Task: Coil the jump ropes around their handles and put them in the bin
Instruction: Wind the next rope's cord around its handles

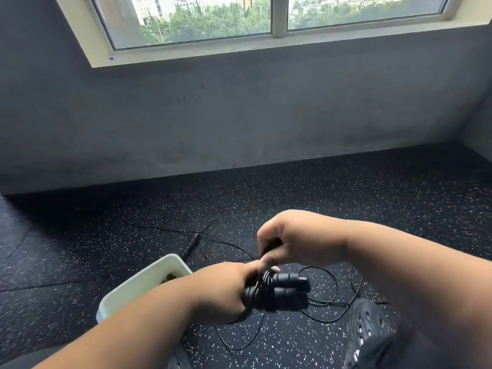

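Two black handles (282, 287), no legible writing; left hand (226, 291) grips.

Black speckled rubber floor (292, 193) below a grey wall (239, 115); window (218, 20) above, trees outside; black perforated shoe (368, 323) at lower right.

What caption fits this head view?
Left hand grips paired handles while right hand winds the rope beside the bin.

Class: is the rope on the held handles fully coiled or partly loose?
Partly loose: cord trails on the floor beyond the handles.
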The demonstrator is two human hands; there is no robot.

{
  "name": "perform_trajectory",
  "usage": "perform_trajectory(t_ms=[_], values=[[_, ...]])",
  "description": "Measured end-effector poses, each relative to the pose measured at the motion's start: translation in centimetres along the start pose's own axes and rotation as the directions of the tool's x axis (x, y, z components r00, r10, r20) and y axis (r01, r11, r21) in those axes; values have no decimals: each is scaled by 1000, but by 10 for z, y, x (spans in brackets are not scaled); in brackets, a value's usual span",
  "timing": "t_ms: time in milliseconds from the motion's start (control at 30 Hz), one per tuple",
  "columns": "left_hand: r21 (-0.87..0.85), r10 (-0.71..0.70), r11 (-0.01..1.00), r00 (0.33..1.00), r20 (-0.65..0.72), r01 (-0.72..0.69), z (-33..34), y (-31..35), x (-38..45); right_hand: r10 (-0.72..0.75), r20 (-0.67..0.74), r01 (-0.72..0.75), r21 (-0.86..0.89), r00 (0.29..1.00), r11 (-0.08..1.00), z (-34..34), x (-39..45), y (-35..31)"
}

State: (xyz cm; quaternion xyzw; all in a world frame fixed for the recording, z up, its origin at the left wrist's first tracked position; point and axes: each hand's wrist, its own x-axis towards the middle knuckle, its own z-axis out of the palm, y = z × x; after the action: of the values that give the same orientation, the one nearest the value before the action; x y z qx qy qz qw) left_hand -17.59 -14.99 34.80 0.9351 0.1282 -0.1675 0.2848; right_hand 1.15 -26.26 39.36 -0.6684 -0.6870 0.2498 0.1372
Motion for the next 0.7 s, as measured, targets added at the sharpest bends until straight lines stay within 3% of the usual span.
perform_trajectory(t_ms=[100, 200, 300, 367, 433, 500, 533, 633, 700], values=[[-224, 86, 969, 993, -85, -103, -7, 3, -2, 92, 4, -86, 387, 996, 918, 3, 4, 18], [-544, 106, 818, 978, -180, -188, -19, 0, -7, 109, -1, -69, 767, 994, 638, 9, 5, 28], [-664, 73, 713, 966, -249, -225, -24, 6, -8, 82, 9, -43, 901, 997, 432, 18, 7, 23], [-780, -50, 583, 948, -315, -228, -21, 7, -5, 144, 1, -54, 928, 990, 369, 26, 11, 18], [-878, -279, 435, 897, -344, -201, -22, 1, 1, 234, -31, -81, 887, 972, 455, 34, 14, 16], [-926, -447, 333, 835, -322, -179, -27, -10, 6, 306, -57, -179, 704, 950, 687, 37, 15, 11], [-932, -492, 329, 814, -309, -154, -30, -14, 7, 310, -64, -226, 550, 949, 804, 37, 15, 9], [-878, -570, 478, 758, -316, -6, -31, -29, 9, 241, -25, -231, 210, 970, 950, 38, 10, -2], [-724, -562, 675, 737, -377, 145, -27, -36, 8, 181, 14, -181, 39, 983, 983, 35, 3, -13]])
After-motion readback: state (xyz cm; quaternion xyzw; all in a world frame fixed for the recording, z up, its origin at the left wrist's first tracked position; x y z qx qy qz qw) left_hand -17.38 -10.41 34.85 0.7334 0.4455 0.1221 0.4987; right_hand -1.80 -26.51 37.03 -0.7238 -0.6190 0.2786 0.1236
